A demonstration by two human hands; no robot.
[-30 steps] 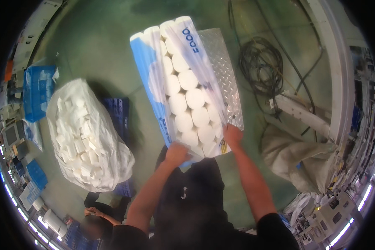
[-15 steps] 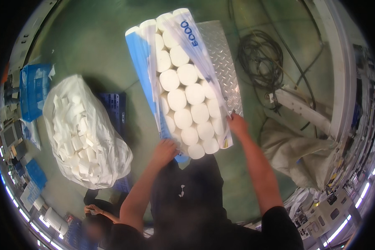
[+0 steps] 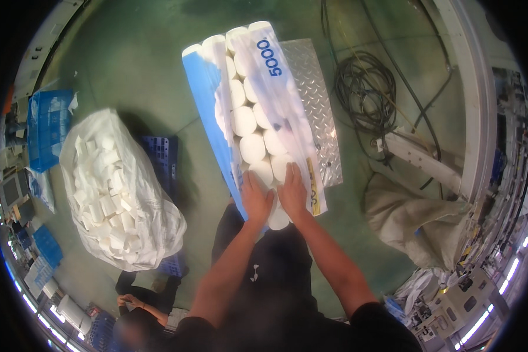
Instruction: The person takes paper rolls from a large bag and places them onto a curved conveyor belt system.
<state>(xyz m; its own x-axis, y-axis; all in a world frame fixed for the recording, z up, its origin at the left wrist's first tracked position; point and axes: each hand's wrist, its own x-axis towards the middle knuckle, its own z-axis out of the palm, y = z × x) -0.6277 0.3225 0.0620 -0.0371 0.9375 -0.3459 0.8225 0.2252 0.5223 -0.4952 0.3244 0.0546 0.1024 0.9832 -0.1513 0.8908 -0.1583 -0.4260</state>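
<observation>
In front of me stands a long pack of white rolls [image 3: 253, 148], packed in rows inside a blue and white printed plastic bag [image 3: 212, 108] whose top gapes along the middle. At the end nearest me, my left hand [image 3: 257, 196] lies on the rolls with its fingers stretched forward. Close beside it, my right hand [image 3: 292, 190] rests on the rolls in the same way, fingers extended and thumb turned toward the left hand. Neither hand appears to grip anything. Parts of the nearest rolls are hidden beneath my hands.
Under the pack's right side shows a metal tread plate [image 3: 322, 117]. A clear sack of white pieces [image 3: 108, 193] stands left on a blue pallet [image 3: 161, 155]. Coiled cables [image 3: 366, 88] and a beige sack [image 3: 413, 214] lie right. Another person [image 3: 152, 299] is at the lower left.
Both hands have left the bag's side edges and moved inward onto the near rolls. The bag's sides now cover more of the rolls, leaving a narrower gap.
</observation>
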